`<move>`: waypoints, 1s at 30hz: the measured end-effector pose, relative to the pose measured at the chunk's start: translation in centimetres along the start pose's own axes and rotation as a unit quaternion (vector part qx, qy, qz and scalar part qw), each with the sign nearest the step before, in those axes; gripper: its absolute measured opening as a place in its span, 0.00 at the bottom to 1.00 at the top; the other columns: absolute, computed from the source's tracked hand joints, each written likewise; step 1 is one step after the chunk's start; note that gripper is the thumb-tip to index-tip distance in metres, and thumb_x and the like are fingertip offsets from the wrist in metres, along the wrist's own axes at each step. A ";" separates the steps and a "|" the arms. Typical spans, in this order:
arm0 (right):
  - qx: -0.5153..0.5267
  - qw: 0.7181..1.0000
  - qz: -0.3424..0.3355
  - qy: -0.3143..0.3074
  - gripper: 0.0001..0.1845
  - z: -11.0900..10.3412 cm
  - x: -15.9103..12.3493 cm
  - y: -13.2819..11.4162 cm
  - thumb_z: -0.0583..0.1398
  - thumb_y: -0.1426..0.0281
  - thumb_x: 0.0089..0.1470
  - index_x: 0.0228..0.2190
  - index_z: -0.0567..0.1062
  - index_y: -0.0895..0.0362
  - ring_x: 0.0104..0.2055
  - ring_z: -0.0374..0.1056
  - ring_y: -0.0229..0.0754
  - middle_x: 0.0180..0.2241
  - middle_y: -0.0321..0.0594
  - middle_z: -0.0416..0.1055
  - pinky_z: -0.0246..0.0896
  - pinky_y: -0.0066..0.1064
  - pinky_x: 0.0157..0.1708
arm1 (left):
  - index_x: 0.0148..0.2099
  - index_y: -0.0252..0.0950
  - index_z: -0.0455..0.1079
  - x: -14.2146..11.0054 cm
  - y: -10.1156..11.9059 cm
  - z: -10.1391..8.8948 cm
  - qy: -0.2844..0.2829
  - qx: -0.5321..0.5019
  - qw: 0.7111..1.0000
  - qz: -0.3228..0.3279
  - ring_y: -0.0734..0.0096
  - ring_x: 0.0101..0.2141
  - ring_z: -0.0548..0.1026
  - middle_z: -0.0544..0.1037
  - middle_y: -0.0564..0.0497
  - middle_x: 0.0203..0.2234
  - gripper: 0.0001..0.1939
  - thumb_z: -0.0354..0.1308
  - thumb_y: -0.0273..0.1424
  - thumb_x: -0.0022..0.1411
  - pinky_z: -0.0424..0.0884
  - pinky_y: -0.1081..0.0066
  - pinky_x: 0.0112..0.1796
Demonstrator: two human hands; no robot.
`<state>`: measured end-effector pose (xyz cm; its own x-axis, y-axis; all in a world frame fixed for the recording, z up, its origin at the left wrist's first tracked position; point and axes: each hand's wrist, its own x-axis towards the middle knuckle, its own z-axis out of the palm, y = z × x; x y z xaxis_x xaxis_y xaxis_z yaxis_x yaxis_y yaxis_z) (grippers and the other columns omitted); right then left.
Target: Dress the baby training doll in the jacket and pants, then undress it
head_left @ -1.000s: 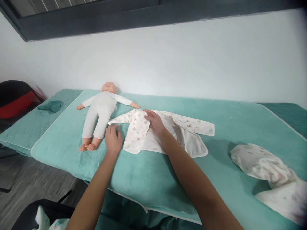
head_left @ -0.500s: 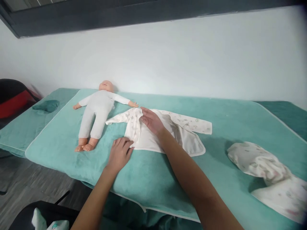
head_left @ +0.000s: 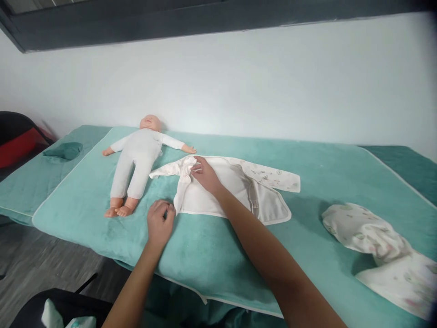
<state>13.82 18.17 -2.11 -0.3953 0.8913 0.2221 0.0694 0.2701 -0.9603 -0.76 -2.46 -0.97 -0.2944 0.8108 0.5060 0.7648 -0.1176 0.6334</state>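
Two black chairs show at the left: the far chair (head_left: 10, 120) has one red patch (head_left: 20, 146) on it, and the near chair (head_left: 37, 301) holds pale cloth (head_left: 53, 315), partly out of frame. On the green bed cover (head_left: 327, 171) lie three things. First comes one doll (head_left: 139, 148) in white, on its back, arms spread, bare feet toward the near edge. Next, one left hand (head_left: 160, 223) rests, fingers curled, at the lower left corner of one white printed shirt (head_left: 234, 175); I cannot tell whether they grip the hem. The shirt lies opened just beside the doll, lining up. One right hand (head_left: 206, 176) touches its upper left part, fingers partly bent over bunched cloth; whether they pinch it I cannot tell. Last, one printed cloth bundle (head_left: 375, 237) lies well apart at the right.
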 end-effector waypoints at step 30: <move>-0.148 0.970 -0.116 -0.151 0.34 -0.8 -0.4 -0.4 0.59 0.60 0.63 0.68 0.63 0.49 0.75 0.49 0.51 0.72 0.41 0.56 0.43 0.48 0.73 | 0.52 0.39 0.68 -0.5 0.2 -0.1 0.082 0.021 0.994 0.066 0.55 0.59 0.70 0.73 0.41 0.55 0.13 0.52 0.23 0.68 0.65 0.50 0.58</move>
<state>14.70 18.00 -1.71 -0.6792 0.6583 0.3245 0.1882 0.5835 -0.7900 -0.50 -2.96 -1.04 -0.2771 0.6848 0.6740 0.8253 -0.1896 0.5320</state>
